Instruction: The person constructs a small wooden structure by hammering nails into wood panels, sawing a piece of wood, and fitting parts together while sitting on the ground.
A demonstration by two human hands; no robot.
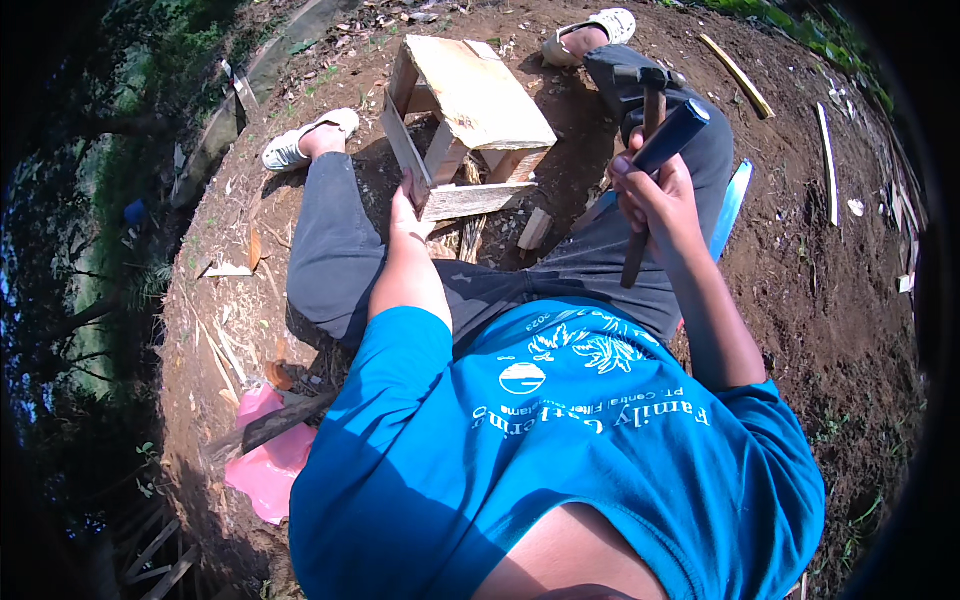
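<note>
A small stool-like frame of rough pale boards (490, 95) stands on the soil between my legs, with a flat top and slats near its base. My left hand (408, 212) is closed around the near left corner, where two low slats meet. Raised over my right thigh, my right hand (655, 195) grips a hammer (632, 260) by its wooden handle, the metal head upward. The same hand also holds a dark blue cylinder (672, 136) with a pale, shiny end, slanted across the hammer. What the cylinder is, I cannot make out.
A short wood block (535, 229) lies near the frame. Pink plastic sheet (268, 462) lies at the left, a dark stick across it. A blue strip (732, 210) shows beside my right leg. Wood strips (738, 76) lie at the right; greenery borders the left.
</note>
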